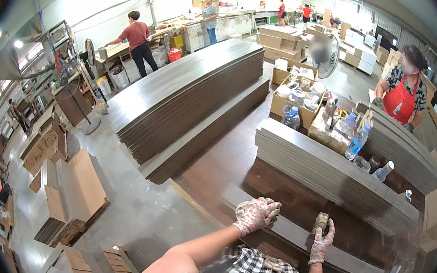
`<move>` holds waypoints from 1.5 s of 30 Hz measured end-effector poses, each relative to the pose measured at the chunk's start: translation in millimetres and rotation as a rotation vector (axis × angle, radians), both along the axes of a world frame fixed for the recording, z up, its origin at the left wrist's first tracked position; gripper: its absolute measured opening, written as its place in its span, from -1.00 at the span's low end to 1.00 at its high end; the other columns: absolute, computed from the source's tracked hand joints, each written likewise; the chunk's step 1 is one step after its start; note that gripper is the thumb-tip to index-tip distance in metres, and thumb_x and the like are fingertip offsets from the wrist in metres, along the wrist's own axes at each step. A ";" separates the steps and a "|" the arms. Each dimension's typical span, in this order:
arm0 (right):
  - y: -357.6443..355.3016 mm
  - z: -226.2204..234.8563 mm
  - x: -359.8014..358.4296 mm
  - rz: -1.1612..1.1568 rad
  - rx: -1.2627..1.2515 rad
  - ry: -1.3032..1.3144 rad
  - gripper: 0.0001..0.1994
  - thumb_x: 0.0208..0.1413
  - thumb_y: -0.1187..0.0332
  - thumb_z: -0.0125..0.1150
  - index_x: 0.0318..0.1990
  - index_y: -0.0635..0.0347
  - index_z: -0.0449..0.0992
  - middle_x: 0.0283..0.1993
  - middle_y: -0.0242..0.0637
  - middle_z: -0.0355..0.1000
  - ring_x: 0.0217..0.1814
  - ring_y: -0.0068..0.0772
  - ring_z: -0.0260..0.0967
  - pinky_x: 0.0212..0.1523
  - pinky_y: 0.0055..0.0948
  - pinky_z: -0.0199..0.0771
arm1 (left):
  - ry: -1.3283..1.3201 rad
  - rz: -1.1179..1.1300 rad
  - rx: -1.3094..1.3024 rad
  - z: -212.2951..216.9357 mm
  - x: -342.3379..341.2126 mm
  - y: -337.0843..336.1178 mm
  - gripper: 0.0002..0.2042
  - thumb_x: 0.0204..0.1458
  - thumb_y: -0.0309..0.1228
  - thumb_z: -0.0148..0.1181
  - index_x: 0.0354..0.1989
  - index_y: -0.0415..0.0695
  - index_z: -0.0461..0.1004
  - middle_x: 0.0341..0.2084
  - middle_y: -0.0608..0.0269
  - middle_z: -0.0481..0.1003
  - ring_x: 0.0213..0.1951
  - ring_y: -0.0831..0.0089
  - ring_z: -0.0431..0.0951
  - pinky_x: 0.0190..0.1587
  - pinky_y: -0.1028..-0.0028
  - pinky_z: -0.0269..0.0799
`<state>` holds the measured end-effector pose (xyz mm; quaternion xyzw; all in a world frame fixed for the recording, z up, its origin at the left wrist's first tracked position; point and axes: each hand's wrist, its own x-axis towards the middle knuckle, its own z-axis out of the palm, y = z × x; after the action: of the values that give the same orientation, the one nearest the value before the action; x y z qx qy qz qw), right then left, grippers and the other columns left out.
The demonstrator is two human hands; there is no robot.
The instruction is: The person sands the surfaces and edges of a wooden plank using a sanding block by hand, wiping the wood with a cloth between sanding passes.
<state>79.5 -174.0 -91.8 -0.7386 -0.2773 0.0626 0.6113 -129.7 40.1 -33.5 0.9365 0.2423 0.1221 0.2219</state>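
A long narrow grey board (342,252) lies on the dark brown tabletop (297,198) in front of me. Over its left part is my left hand (257,216), in a flower-patterned glove, its fingers curled closed; whatever they hold is hidden. Farther right, my right hand (322,242), in a matching glove, grips a small grimy grey-brown block-like object (321,222) between thumb and fingers, raised upright above the board. Its exact kind cannot be made out. Beyond both hands stands a stack of grey boards (331,175).
A taller stack of boards (190,101) fills the table's left side. Bottles (357,142), scissors and an open carton (297,99) stand behind the nearer stack. Across the table, a person in a red apron (402,97) handles boards. A small pale piece (394,271) lies near the right edge.
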 end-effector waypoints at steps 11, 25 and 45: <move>-1.0 -6.8 5.7 0.009 -0.037 -0.019 -0.47 0.20 0.58 0.17 0.34 0.34 0.26 0.35 -0.13 0.27 0.42 -0.27 0.20 0.45 -0.31 0.11 | -0.045 -0.072 0.021 -5.5 -3.9 3.3 -0.45 -0.01 -0.24 0.34 0.23 0.15 0.42 0.05 0.24 0.49 0.05 0.17 0.50 0.10 0.20 0.47; 4.2 3.3 -1.6 -0.013 -0.087 -0.060 -0.48 0.18 0.57 0.14 0.33 0.33 0.28 0.35 -0.11 0.29 0.41 -0.23 0.23 0.45 -0.29 0.11 | -0.008 -0.072 0.037 -25.6 -1.1 5.8 -0.31 -0.07 -0.16 0.37 0.32 0.15 0.31 0.15 0.20 0.41 0.11 0.13 0.44 0.14 0.16 0.41; 4.5 2.7 4.2 0.029 -0.070 0.042 -0.50 0.28 0.46 0.11 0.36 0.30 0.26 0.36 -0.16 0.30 0.36 -0.29 0.26 0.39 -0.35 0.18 | -0.249 -0.031 0.057 -27.3 1.2 1.4 -0.62 0.14 -0.29 0.21 0.15 -0.02 0.48 -0.05 0.14 0.52 -0.06 0.10 0.52 -0.01 0.14 0.48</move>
<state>83.7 -169.5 -89.1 -0.7539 -0.2726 0.0967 0.5899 -128.6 41.4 -60.8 0.9237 0.1947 0.2409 0.2256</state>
